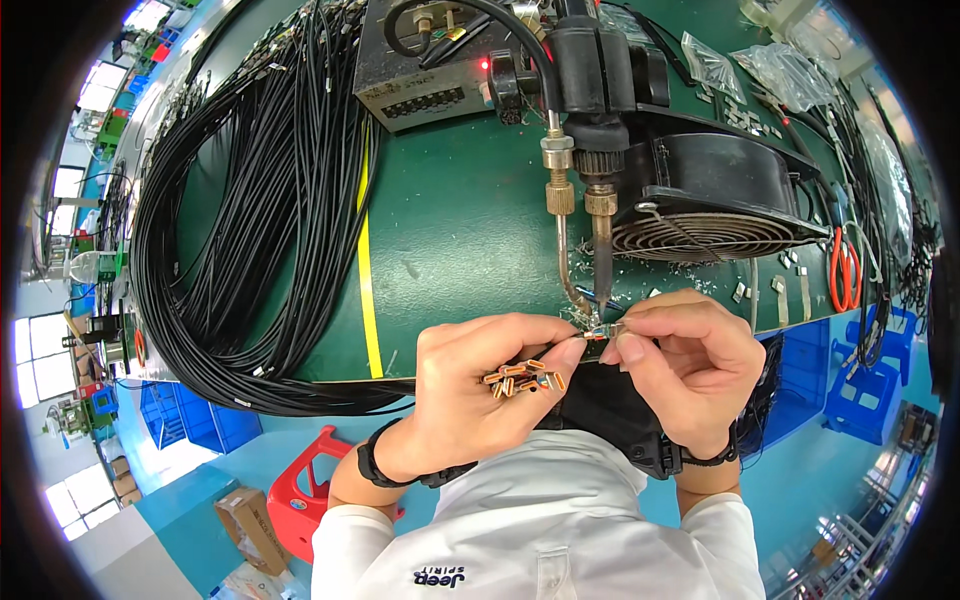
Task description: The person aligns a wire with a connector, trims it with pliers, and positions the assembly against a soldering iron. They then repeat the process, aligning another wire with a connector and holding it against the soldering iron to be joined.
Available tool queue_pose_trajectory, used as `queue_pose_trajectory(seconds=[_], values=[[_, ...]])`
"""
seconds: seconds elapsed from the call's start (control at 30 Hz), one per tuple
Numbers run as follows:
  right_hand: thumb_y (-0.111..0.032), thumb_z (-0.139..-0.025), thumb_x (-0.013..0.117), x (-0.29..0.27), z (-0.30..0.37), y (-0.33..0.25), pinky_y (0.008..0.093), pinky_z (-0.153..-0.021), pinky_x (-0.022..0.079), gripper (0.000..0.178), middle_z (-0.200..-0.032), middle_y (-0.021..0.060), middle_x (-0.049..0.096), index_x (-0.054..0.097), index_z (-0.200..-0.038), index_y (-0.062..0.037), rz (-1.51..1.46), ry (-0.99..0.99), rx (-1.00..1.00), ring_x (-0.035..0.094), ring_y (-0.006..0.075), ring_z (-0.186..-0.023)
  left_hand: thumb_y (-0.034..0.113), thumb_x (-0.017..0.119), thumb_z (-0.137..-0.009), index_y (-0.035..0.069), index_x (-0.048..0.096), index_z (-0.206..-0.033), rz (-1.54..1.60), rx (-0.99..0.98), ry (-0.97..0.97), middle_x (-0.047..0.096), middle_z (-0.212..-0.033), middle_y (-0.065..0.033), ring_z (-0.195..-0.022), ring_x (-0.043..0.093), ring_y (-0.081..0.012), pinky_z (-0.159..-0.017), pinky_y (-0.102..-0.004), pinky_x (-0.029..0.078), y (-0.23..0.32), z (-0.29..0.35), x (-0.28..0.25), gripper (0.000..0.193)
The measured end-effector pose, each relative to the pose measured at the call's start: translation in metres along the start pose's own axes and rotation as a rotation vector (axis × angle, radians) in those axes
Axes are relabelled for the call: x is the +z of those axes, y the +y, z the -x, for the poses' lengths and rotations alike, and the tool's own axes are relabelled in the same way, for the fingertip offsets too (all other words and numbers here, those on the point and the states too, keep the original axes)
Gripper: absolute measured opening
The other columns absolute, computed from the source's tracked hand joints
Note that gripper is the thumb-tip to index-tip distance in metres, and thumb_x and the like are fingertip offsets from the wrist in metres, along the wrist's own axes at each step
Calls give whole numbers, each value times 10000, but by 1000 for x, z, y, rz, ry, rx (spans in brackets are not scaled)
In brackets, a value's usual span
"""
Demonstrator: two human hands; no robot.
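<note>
My left hand [470,380] is closed around several black cable ends with small orange-and-metal tips [522,378] poking out below its fingers. Its thumb and forefinger pinch one wire end under the soldering iron [601,240]. Opposite it, my right hand [695,365] pinches a small metal connector [606,331], which meets that wire end just below the iron's tip. A thin metal solder feed tube [563,245] curves down beside the iron to the same spot. From my left hand, black cables [300,390] run left into a large looped bundle [165,230] on the green bench.
A black fan [735,180] stands right of the iron. Behind is a metal control box [430,90] with a red light. Small metal connectors [740,292], an orange-handled tool [845,270] and plastic bags [790,75] lie right. A red stool [300,495] stands lower left.
</note>
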State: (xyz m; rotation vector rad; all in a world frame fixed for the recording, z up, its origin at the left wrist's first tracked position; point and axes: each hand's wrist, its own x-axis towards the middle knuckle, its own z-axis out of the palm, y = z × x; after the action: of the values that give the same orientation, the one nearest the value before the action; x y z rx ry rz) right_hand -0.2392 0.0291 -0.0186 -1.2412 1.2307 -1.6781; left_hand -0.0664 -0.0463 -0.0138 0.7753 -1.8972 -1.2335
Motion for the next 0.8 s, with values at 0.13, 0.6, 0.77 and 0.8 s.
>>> queue_pose_trajectory(seconds=[0.13,0.6,0.77,0.8], values=[[139,-780,671,0,-2,1,276,-672,558,180,-894,189,679,658,-955,101,3,-1,-8,686,199,-741,-28,684,-814,-39,672,-847,50,-60,-4,603,-593,-12,-516,482,-36,-467,-201,348,2,-2,-1,37],[147,-819,624,0,-3,2,314,-674,587,169,-964,180,622,628,-980,92,11,-46,-36,673,215,-758,-7,721,-819,-14,679,-850,79,-149,-1,654,-637,-36,-545,533,-35,-499,-194,416,7,-3,-4,52],[139,-781,680,3,-3,3,259,-658,562,200,-911,198,677,656,-978,112,-37,19,-8,684,193,-761,-6,721,-821,-14,681,-846,92,-145,8,649,-633,-33,-544,518,-31,-496,-193,409,7,-3,-3,47],[139,-781,681,3,-4,3,258,-656,561,200,-909,197,676,656,-977,112,-42,21,-8,684,193,-761,-6,721,-821,-14,681,-846,92,-144,8,649,-633,-33,-544,518,-31,-496,-193,409,7,-4,-3,47]])
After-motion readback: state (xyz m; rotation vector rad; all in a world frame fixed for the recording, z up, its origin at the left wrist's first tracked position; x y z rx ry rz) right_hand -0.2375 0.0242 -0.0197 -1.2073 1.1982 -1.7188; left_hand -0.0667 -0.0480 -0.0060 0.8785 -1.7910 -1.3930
